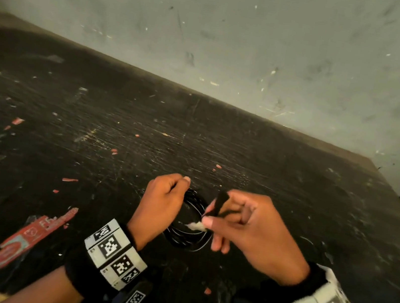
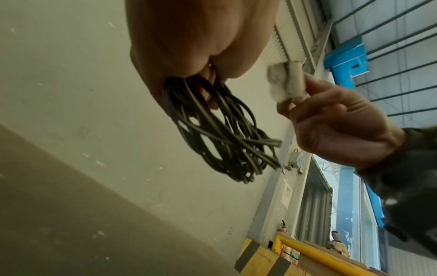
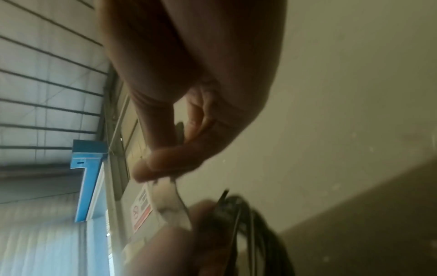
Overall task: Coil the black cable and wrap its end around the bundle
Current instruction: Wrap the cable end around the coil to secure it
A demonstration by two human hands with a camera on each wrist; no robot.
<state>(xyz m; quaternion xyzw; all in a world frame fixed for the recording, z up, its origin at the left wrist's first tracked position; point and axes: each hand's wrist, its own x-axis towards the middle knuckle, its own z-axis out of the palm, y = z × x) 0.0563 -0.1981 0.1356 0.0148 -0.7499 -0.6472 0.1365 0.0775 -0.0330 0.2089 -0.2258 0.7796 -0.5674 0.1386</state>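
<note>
At centre frame, above the dark table (image 1: 118, 124), my left hand (image 1: 161, 203) curls its fingers round the upper left of the black cable (image 1: 187, 236) coil, whose loops hang down toward lower right. My right hand (image 1: 254, 229), just right of the coil, pinches a white-wrapped end (image 1: 197, 226) and what seems a black plug (image 1: 219, 202). That end lies beside the bundle, its axis crossing the loops; wrapping looks next.
</note>
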